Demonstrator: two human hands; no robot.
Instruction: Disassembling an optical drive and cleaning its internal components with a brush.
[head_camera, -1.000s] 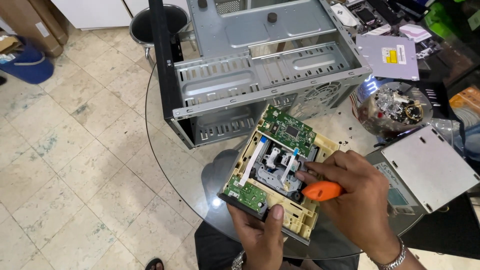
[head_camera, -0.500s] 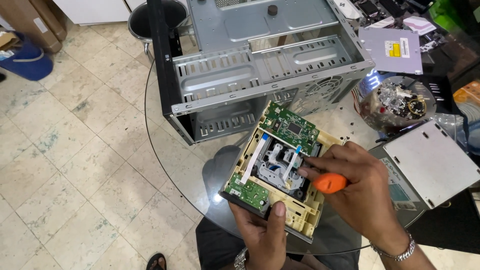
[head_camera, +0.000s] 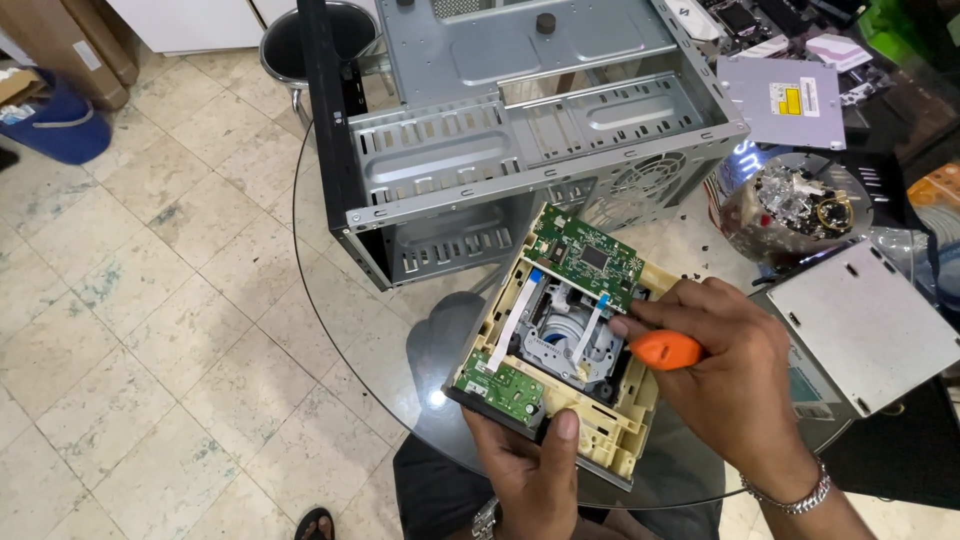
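Over glass table (head_camera: 380, 300): opened beige drive (head_camera: 560, 345), green boards; fingers (head_camera: 650, 322) pinching orange screwdriver (head_camera: 665, 350).

Round glass table (head_camera: 340, 300), beige tiled floor (head_camera: 150, 300)

Labels: small rect. yellow-and-white sticker (head_camera: 793, 98) on top face of grey optical drive (head_camera: 781, 101), upper right, far side of tabletop (head_camera: 350, 300). Second label, pale w/ teal-green patch (head_camera: 806, 390), on flat grey drive casing, right edge, partly under loose silver cover plate (head_camera: 868, 325), print too small to make out. Packages: brown cardboard box (head_camera: 62, 50) w/ small white rect. label (head_camera: 86, 55) on floor, upper left corner, beside blue round container (head_camera: 55, 125); no screens seen.
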